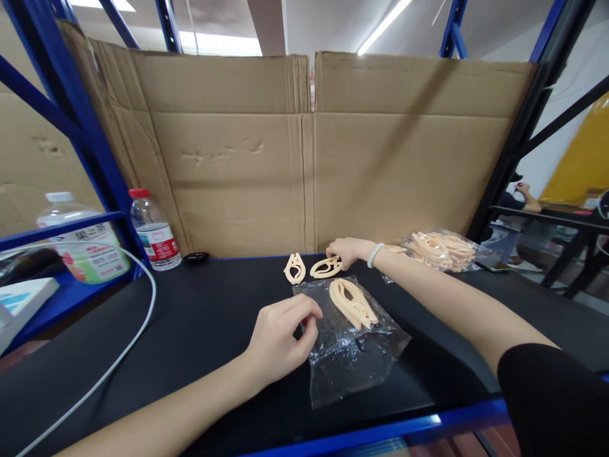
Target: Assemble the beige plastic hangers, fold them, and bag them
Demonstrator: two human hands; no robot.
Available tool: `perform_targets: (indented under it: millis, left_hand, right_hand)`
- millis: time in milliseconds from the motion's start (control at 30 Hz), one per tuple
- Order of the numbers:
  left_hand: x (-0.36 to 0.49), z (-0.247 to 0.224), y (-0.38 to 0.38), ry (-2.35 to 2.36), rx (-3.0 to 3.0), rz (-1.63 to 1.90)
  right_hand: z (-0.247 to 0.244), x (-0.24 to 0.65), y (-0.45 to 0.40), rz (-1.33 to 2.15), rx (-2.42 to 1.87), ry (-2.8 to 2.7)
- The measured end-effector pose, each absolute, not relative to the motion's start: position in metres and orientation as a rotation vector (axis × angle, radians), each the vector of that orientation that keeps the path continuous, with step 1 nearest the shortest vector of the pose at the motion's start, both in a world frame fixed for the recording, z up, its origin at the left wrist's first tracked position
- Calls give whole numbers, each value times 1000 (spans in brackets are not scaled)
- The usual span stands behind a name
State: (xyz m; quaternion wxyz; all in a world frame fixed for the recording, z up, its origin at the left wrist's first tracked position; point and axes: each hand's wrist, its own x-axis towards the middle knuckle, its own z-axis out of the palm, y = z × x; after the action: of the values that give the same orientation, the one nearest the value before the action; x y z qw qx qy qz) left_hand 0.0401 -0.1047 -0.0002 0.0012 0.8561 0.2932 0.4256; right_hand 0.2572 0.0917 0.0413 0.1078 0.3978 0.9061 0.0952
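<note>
My right hand [349,252] reaches to the back of the table, its fingers closed on the end of a beige folded plastic hanger [320,270]. Just left of that lies a second folded hanger [295,270]. Nearer to me is a clear plastic bag [349,374], spread flat, with more folded hangers [352,303] on or in it; I cannot tell which. My left hand [284,333] is at the bag's left edge, fingers curled and thumb close to the forefinger, seemingly pinching the film. The fingertips of both hands are partly hidden.
Bagged beige hangers [442,249] are piled at the back right, by a phone-like object [495,267]. A red-capped water bottle [155,231], a small black object [196,258] and a white cable [143,317] are at left. Cardboard [238,158] walls the back. Another person [527,198] sits far right.
</note>
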Motion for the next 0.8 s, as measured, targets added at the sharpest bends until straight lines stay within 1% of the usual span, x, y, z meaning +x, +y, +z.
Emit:
perform_targets:
  millis: [133, 333, 567, 800]
  left_hand:
    - [41, -3, -104, 908, 2687, 1314]
    - [42, -4, -105, 902, 2706, 1277]
    - [43, -6, -105, 907, 2728, 1267]
    - [43, -4, -107, 908, 2747, 1235]
  right_hand:
    - [40, 270, 74, 254, 1186, 2678]
    - [34, 277, 54, 337, 1217, 2675]
    - [34, 276, 55, 370, 1228, 2615]
    - [15, 277, 57, 409, 1325, 2601]
